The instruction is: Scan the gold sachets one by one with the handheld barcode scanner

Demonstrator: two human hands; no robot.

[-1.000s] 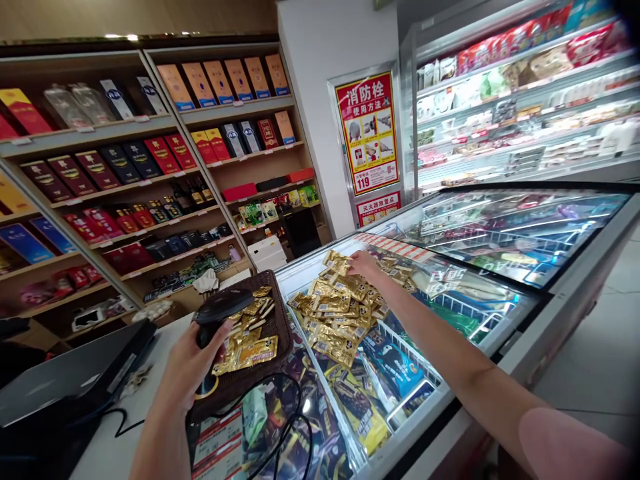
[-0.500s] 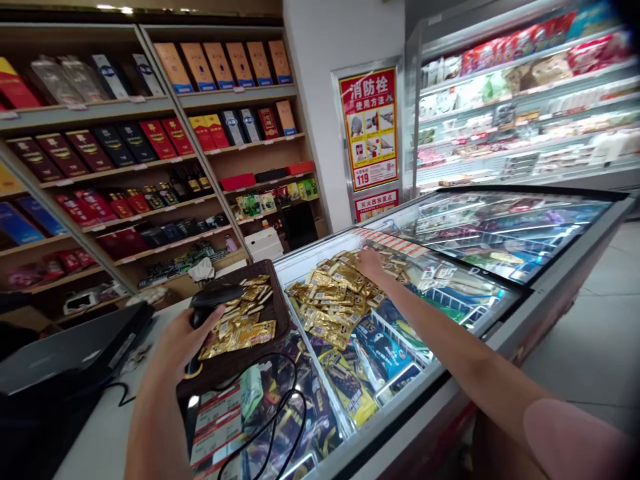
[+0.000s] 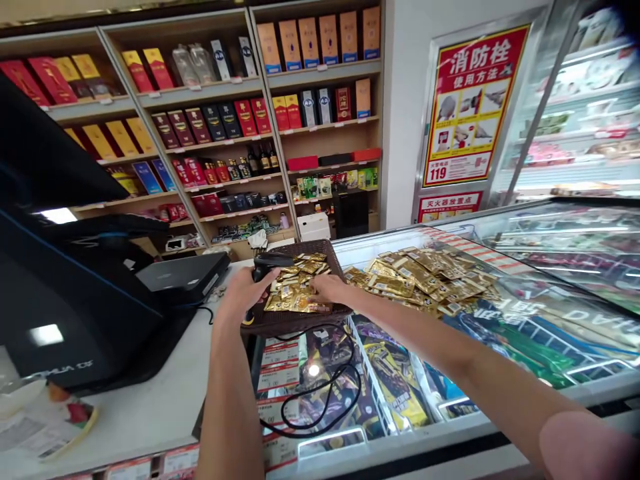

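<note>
My left hand [image 3: 244,292] is wrapped round the handle of a black barcode scanner [image 3: 273,261], its head over the near-left part of a brown woven basket [image 3: 295,327]. Gold foil packets [image 3: 295,297] lie heaped inside the basket. My right hand [image 3: 327,288] reaches in at the basket's right side, its fingers closed on a gold packet there; the fingertips are partly hidden. A larger pile of the same packets [image 3: 425,277] is spread on the freezer's glass top to the right. A black cord [image 3: 320,427] loops over the glass near me.
A glass-topped chest freezer [image 3: 380,440] with bagged goods runs rightward. On the left stand a black checkout machine [image 3: 75,293] and a white counter [image 3: 165,400] with a paper-like container [image 3: 45,420]. Shelves of boxes [image 3: 215,123] and a red fire-hydrant poster [image 3: 475,107] are behind.
My view has swung left. The right hand has moved from the pile on the freezer glass into the basket. My left hand still holds the scanner by the basket.
</note>
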